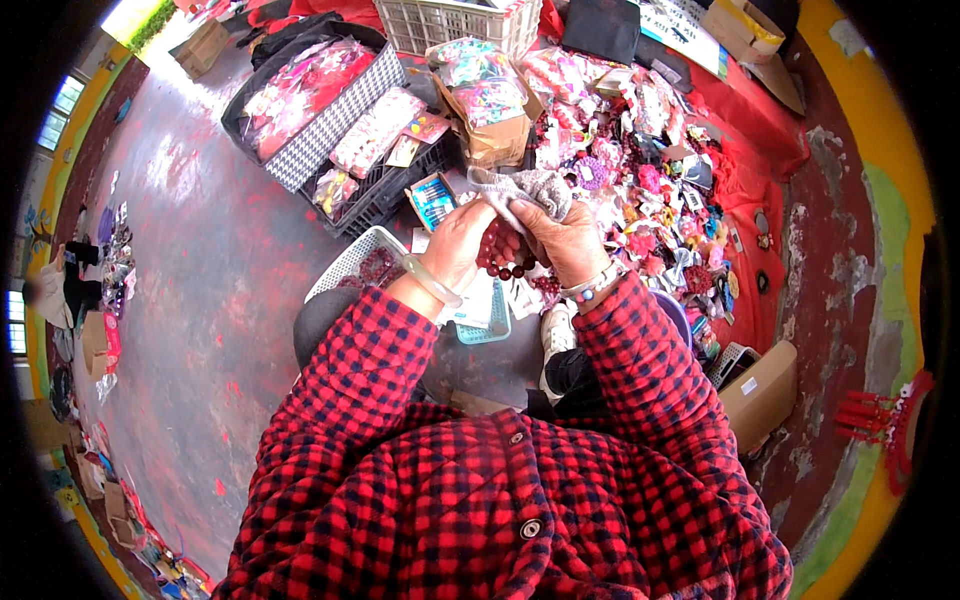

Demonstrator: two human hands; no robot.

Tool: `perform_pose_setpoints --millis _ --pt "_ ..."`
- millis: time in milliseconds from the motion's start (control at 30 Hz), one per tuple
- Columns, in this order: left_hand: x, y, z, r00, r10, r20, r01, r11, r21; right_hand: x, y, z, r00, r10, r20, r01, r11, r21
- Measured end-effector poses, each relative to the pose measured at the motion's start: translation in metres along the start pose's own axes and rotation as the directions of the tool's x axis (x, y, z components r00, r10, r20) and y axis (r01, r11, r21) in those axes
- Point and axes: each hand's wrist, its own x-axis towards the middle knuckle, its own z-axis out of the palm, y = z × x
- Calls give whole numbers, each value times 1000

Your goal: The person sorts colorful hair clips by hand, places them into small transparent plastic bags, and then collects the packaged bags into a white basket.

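Note:
Dark red round beads of a beaded bracelet (507, 270) hang between my two hands, over the lap. My left hand (459, 243) is closed on the bracelet, its fingers curled behind the beads. In my right hand (569, 243) a grey cloth (545, 188) is gripped, bunched up above the fingers and reaching across to the left fingertips. Part of the cloth lies against the beads; the exact contact is hidden by the fingers. Below the hands sits a light blue plastic basket (484, 328) with white paper in it. A white basket (347, 262) holding dark red beads stands left of my left hand.
A big heap of hair ornaments (650, 190) covers a red cloth (757, 150) at the right. Ahead stand an open cardboard box (497, 140) of bagged goods, a houndstooth-patterned bin (345, 120) and a pale crate (460, 27). Another cardboard box (762, 398) lies near my right elbow.

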Motion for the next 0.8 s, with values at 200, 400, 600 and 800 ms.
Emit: perform_pose_setpoints --millis 200,400,600,800 --pt "-2 8 1 979 -151 135 148 988 35 11 14 -11 984 -92 -153 87 995 -40" --pt "-2 2 -2 979 -101 177 114 992 -60 17 14 -21 971 178 -158 -142 965 219" --pt "4 5 -12 995 -27 92 52 959 -279 16 2 -17 931 358 -76 -281 831 480" --pt "6 9 -12 995 86 59 -45 864 -501 7 11 -11 981 193 24 -194 956 220"
